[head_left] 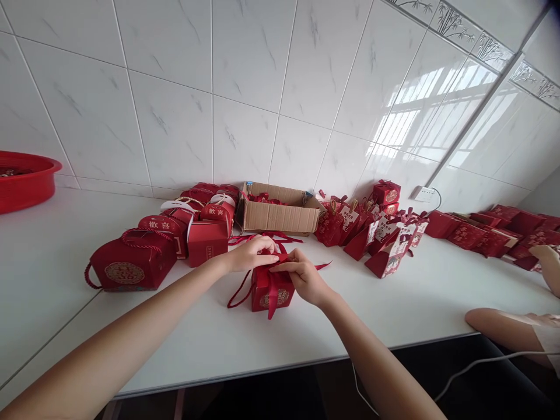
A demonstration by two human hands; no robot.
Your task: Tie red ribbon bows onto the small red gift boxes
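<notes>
A small red gift box (259,296) with a gold emblem stands on the white table in front of me. Over its top and front runs a red ribbon (273,291), one tail pointing out to the right. My left hand (252,254) pinches the ribbon at the top of the box from the left. From the right, my right hand (304,277) grips the ribbon with bent fingers close to the other hand. A red rope handle (238,300) loops out at the box's left side. The ribbon's crossing is partly hidden under my fingers.
Larger red gift boxes (131,262) stand left. Behind is a cardboard box (280,216) with red ribbons. Tagged red boxes (387,242) cluster right; more red boxes (481,236) lie farther along, by another person's hand (546,259). A red basin (26,184) sits far left.
</notes>
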